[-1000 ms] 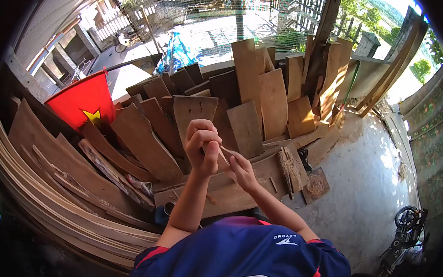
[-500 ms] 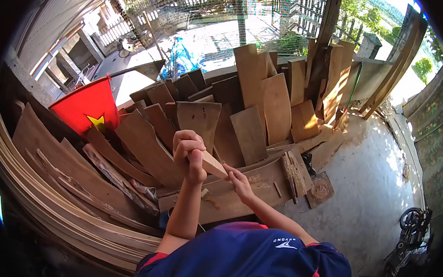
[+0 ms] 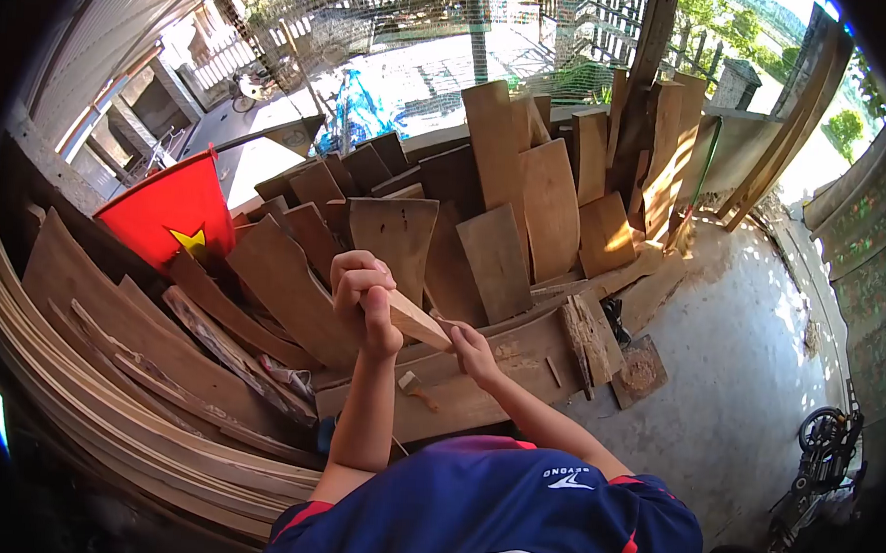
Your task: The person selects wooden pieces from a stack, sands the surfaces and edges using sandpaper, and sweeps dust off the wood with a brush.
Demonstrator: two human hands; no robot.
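A short, pale wooden block (image 3: 418,323) is held up in front of my chest, tilted down to the right. My left hand (image 3: 366,298) wraps its fingers round the upper left end. At the lower right end, my right hand (image 3: 473,352) grips it between thumb and fingers. Part of the block is hidden by both hands. Beneath them lies a wide wooden plank (image 3: 487,394), strewn with sawdust and chips. On that plank, close to my left forearm, rests a small brush-like thing (image 3: 417,391) with a pale end and a brownish handle.
Many boards (image 3: 390,239) lean against the low wall ahead. Long curved planks (image 3: 105,409) are stacked at left, near a red flag (image 3: 171,212) with a yellow star. A rough wood chunk (image 3: 592,339) lies right of the plank. A motorbike (image 3: 818,476) stands on the concrete floor (image 3: 729,362).
Both hands, with the block between them, have shifted slightly left and up. The grip looks the same. The camera view has also moved a little.
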